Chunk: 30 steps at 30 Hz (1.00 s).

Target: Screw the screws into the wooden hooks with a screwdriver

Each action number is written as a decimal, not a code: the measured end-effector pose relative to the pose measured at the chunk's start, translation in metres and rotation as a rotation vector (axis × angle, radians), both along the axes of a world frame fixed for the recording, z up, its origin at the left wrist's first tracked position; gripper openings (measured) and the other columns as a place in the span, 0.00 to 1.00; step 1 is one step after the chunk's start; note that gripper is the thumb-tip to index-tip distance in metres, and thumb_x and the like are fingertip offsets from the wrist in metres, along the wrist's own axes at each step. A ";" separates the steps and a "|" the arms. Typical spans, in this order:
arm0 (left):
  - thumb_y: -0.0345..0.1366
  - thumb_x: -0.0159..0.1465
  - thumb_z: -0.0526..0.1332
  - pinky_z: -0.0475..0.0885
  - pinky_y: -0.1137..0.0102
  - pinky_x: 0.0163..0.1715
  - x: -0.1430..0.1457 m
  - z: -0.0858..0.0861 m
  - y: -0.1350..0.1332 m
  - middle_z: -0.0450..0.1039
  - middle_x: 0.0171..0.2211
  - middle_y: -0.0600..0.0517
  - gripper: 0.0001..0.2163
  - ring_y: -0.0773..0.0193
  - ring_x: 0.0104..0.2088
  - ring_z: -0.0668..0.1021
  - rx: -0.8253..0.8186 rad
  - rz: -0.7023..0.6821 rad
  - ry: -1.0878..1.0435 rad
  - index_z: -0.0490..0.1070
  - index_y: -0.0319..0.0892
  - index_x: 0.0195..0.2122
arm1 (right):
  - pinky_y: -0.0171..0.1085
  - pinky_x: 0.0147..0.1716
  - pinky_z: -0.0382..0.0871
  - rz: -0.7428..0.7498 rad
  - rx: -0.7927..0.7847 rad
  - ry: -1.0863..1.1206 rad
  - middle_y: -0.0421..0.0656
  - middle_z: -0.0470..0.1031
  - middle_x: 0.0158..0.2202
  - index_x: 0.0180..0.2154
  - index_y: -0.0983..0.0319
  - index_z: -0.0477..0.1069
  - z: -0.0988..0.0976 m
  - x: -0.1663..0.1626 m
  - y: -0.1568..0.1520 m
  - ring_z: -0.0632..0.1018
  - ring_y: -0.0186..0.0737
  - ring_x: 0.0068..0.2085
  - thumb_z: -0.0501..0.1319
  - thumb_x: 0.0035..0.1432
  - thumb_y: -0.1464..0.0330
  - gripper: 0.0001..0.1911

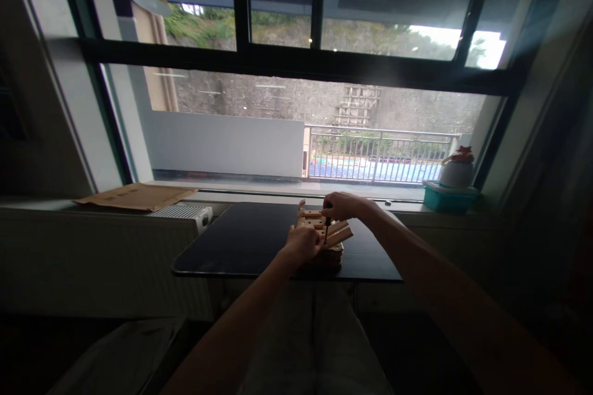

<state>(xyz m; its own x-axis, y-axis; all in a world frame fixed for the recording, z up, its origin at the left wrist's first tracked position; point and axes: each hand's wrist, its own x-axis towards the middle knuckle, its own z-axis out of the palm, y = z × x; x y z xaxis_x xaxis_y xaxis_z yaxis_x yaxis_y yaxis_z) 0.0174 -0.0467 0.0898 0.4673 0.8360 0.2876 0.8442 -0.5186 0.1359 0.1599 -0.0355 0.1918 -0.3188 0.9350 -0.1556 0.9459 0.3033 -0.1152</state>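
Our two forearms reach forward from the bottom of the view and meet near the close edge of the dark table (241, 241), about 6 o'clock on its surface. Our left hand (303, 242) is closed around the near side of a wooden assembly (340, 233) of light blocks and slats, and holds it down on the table. Our right hand (341, 205), at 1 o'clock from the left one, has its fingers pinched together on the top of a thin dark tool (326, 231) — probably a small screwdriver — which stands nearly upright with its tip on the wood. How the tip is seated we cannot tell; it is too small and the room is dim.

We think the main risk is a slip. The tip is just beside the left fingers, so if it jumps out under pressure it may hit them. The assembly also sits close to the table edge on our side, and a hard push could tilt it or slide it off. The bright window behind makes the wood hard to see, so a wrong alignment is easy.

On the window sill, a cardboard sheet (136, 195) at 10 o'clock and a teal box (448, 196) at 2 o'clock lie well apart from the work.
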 end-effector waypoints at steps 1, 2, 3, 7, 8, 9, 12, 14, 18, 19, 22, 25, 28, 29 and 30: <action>0.40 0.61 0.58 0.64 0.59 0.43 0.000 0.000 0.000 0.76 0.32 0.47 0.11 0.53 0.40 0.75 -0.001 0.000 0.000 0.77 0.43 0.28 | 0.44 0.41 0.72 0.013 0.003 0.001 0.46 0.71 0.47 0.49 0.63 0.68 0.001 0.000 0.000 0.75 0.41 0.43 0.57 0.63 0.62 0.16; 0.39 0.61 0.58 0.64 0.59 0.43 0.000 0.000 0.001 0.76 0.32 0.47 0.11 0.52 0.40 0.75 -0.003 -0.002 0.000 0.77 0.43 0.28 | 0.44 0.41 0.72 0.022 0.009 0.001 0.46 0.71 0.48 0.49 0.63 0.68 0.002 -0.001 0.001 0.75 0.40 0.43 0.57 0.63 0.62 0.16; 0.39 0.61 0.58 0.64 0.58 0.43 0.001 0.000 0.001 0.76 0.32 0.47 0.11 0.52 0.40 0.75 -0.004 -0.004 0.001 0.77 0.44 0.27 | 0.44 0.42 0.72 0.027 0.019 -0.001 0.46 0.71 0.48 0.49 0.63 0.68 0.002 -0.001 0.002 0.75 0.41 0.43 0.57 0.63 0.62 0.15; 0.39 0.63 0.57 0.65 0.57 0.43 0.001 -0.001 0.002 0.76 0.31 0.47 0.11 0.53 0.39 0.76 -0.009 -0.004 0.019 0.76 0.43 0.27 | 0.45 0.42 0.71 0.013 0.070 -0.008 0.46 0.71 0.48 0.49 0.63 0.68 -0.006 -0.001 0.004 0.75 0.42 0.44 0.57 0.63 0.62 0.16; 0.39 0.63 0.57 0.65 0.56 0.44 0.002 -0.001 0.003 0.76 0.32 0.48 0.11 0.53 0.40 0.76 -0.013 -0.004 0.029 0.76 0.42 0.28 | 0.45 0.42 0.72 0.004 0.083 -0.009 0.46 0.71 0.48 0.49 0.63 0.68 -0.009 -0.001 0.005 0.75 0.42 0.44 0.57 0.63 0.62 0.16; 0.40 0.64 0.57 0.66 0.56 0.45 0.002 -0.002 0.003 0.75 0.33 0.48 0.11 0.55 0.40 0.76 -0.018 -0.004 0.039 0.75 0.41 0.30 | 0.45 0.42 0.72 -0.006 0.097 -0.011 0.46 0.71 0.48 0.49 0.63 0.68 -0.012 0.000 0.005 0.75 0.42 0.44 0.57 0.63 0.62 0.16; 0.42 0.65 0.58 0.69 0.57 0.46 0.002 -0.002 0.004 0.74 0.39 0.49 0.12 0.59 0.42 0.75 -0.026 0.002 0.065 0.72 0.38 0.39 | 0.45 0.43 0.71 -0.041 0.147 -0.018 0.46 0.70 0.49 0.50 0.63 0.68 -0.017 0.001 0.005 0.74 0.42 0.44 0.57 0.63 0.62 0.16; 0.42 0.65 0.58 0.69 0.57 0.46 0.002 -0.002 0.004 0.73 0.40 0.49 0.13 0.60 0.42 0.75 -0.020 0.006 0.067 0.71 0.37 0.40 | 0.45 0.43 0.71 -0.056 0.169 -0.024 0.47 0.70 0.49 0.50 0.63 0.67 -0.017 0.002 0.005 0.74 0.42 0.44 0.57 0.63 0.62 0.16; 0.41 0.63 0.58 0.66 0.58 0.45 0.001 0.000 0.003 0.75 0.33 0.49 0.11 0.56 0.42 0.75 0.001 -0.009 0.045 0.76 0.41 0.30 | 0.45 0.41 0.72 -0.028 0.174 -0.035 0.46 0.71 0.48 0.49 0.63 0.68 -0.010 0.002 0.004 0.75 0.41 0.43 0.57 0.63 0.62 0.16; 0.40 0.63 0.57 0.66 0.59 0.44 0.001 0.000 0.003 0.76 0.32 0.49 0.12 0.55 0.41 0.75 0.006 -0.013 0.038 0.76 0.42 0.28 | 0.45 0.42 0.72 -0.012 0.178 -0.037 0.46 0.71 0.48 0.49 0.63 0.68 -0.007 0.001 0.004 0.75 0.41 0.43 0.57 0.63 0.62 0.16; 0.40 0.62 0.57 0.65 0.60 0.43 0.001 0.000 0.002 0.76 0.31 0.48 0.12 0.54 0.40 0.75 0.016 -0.011 0.017 0.77 0.42 0.28 | 0.45 0.42 0.71 0.028 0.188 -0.048 0.46 0.71 0.49 0.49 0.62 0.68 -0.003 0.000 0.002 0.75 0.41 0.44 0.57 0.63 0.62 0.15; 0.40 0.62 0.57 0.65 0.60 0.43 0.001 -0.002 0.003 0.76 0.32 0.47 0.12 0.53 0.41 0.75 0.013 -0.012 -0.003 0.77 0.42 0.28 | 0.45 0.43 0.71 0.040 0.179 -0.069 0.46 0.71 0.49 0.49 0.62 0.68 -0.005 -0.001 0.002 0.74 0.41 0.44 0.57 0.63 0.62 0.16; 0.40 0.61 0.57 0.65 0.59 0.43 0.001 -0.003 0.003 0.76 0.32 0.48 0.11 0.54 0.41 0.75 0.004 -0.028 -0.014 0.78 0.44 0.29 | 0.46 0.43 0.71 0.033 0.159 -0.089 0.47 0.70 0.50 0.50 0.63 0.68 -0.008 0.000 0.003 0.74 0.42 0.45 0.57 0.63 0.62 0.16; 0.40 0.61 0.57 0.65 0.59 0.43 0.001 -0.003 0.003 0.76 0.32 0.48 0.11 0.54 0.40 0.75 0.002 -0.031 -0.016 0.78 0.44 0.30 | 0.46 0.44 0.71 0.031 0.148 -0.094 0.47 0.70 0.50 0.50 0.63 0.67 -0.008 0.001 0.004 0.74 0.42 0.45 0.57 0.63 0.62 0.16; 0.40 0.61 0.58 0.65 0.59 0.43 0.001 -0.003 0.003 0.76 0.31 0.48 0.10 0.54 0.39 0.75 0.000 -0.031 -0.017 0.78 0.43 0.30 | 0.46 0.43 0.71 0.031 0.128 -0.100 0.47 0.70 0.50 0.50 0.63 0.67 -0.007 0.001 0.004 0.74 0.42 0.45 0.57 0.63 0.62 0.17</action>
<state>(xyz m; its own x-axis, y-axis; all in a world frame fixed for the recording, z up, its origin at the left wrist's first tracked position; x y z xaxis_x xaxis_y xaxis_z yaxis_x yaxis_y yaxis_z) 0.0180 -0.0437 0.0870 0.4880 0.8211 0.2961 0.8252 -0.5445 0.1500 0.1611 -0.0317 0.1851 -0.3368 0.9391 -0.0683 0.9406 0.3388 0.0204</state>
